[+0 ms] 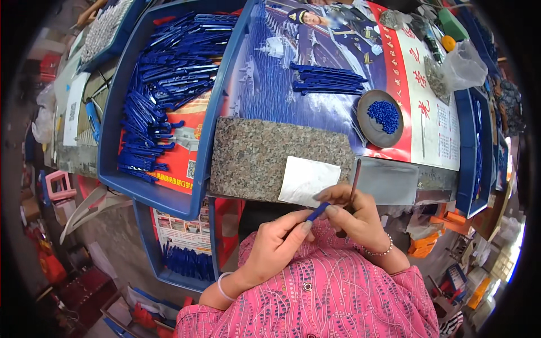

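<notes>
cluttered workshop, stuff stacked everywhere, and a big printed poster (262, 96) is spread over the table (439, 181). speckled stone slab (253, 149) sits at the table's near edge, with a white sheet (307, 179) lying on its near right corner. person in a pink patterned top (315, 293) is sat right up to that edge, and the left hand (276, 236) is pinching a slim blue piece (319, 211) just off the slab's near side. right hand (356, 217) has fingertips at the piece's other end and is closed around a thin dark rod (356, 177). round dish (376, 140) of tiny blue bits (383, 116) is by the slab's far right corner, a row of long blue parts (329, 80) left of it. big blue tub (106, 152), loaded with more, juts past the table's near edge on the left.
</notes>
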A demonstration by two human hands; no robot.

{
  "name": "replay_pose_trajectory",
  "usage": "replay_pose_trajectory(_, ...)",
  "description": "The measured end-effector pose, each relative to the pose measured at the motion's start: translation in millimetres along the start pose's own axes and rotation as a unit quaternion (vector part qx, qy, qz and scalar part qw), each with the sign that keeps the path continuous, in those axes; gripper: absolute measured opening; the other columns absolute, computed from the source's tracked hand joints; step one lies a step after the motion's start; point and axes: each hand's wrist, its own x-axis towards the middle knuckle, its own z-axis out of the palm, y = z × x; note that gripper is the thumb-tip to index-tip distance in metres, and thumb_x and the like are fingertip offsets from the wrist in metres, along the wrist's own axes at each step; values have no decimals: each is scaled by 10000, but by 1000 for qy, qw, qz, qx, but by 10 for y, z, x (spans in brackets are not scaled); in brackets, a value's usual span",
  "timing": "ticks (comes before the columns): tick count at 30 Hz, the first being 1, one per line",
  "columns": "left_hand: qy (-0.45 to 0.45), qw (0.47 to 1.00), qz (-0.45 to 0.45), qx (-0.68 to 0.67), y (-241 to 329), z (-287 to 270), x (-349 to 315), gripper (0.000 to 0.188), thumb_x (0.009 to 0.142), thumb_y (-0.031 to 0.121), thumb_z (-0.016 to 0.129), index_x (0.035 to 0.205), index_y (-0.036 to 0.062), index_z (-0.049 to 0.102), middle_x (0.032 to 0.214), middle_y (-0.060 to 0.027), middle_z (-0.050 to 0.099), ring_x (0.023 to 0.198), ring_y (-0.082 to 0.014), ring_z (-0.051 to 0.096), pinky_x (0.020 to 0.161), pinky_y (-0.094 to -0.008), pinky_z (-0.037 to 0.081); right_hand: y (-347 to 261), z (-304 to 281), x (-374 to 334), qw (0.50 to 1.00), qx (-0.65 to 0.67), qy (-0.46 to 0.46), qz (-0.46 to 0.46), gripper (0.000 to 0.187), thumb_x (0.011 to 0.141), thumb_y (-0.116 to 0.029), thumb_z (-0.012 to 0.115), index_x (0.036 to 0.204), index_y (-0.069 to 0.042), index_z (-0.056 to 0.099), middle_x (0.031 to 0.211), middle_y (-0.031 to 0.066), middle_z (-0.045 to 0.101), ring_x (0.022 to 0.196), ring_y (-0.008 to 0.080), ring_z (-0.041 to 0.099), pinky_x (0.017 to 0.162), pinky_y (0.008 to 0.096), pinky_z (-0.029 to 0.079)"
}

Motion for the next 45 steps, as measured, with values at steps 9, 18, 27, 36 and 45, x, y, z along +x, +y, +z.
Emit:
replay_pose_trajectory(9,-66,987,-59,-133,89,88,100,256,942,77,469,1165,-49,471,863,-93,616,715,-107,584,653,-233,486,2,-173,-24,998,51,-24,29,194,915,-111,520,1041,25,576,773,24,602,674,52,547,566,195,432)
replay_pose_trajectory(18,-52,982,-93,-156,134,160,161,239,938,65,466,1151,-44,475,860,-92,616,695,-115,585,658,-238,488,16,-221,15,996,78,-3,33,184,900,-108,515,1009,13,601,692,14,561,528,37,480,484,169,381)
replay_pose_trajectory(27,-64,943,-170,-278,158,159,234,225,934,113,453,1109,-20,500,728,-74,578,542,-97,511,525,-207,424,70,-265,46,992,108,-28,52,217,918,-167,530,1033,9,581,731,19,592,576,35,510,479,183,394)
replay_pose_trajectory(36,-123,832,-238,-485,31,86,298,230,920,129,457,1090,-22,493,664,-50,500,439,-77,439,378,-202,339,66,-236,78,990,124,-25,59,181,920,-147,517,992,7,581,707,17,593,515,31,472,471,165,365)
replay_pose_trajectory(45,-97,907,-177,-371,64,121,277,200,933,125,462,1073,-11,507,721,-45,560,496,-70,463,442,-185,360,94,-227,83,990,137,-24,37,195,911,-123,524,1044,15,564,754,24,595,547,35,486,493,172,383)
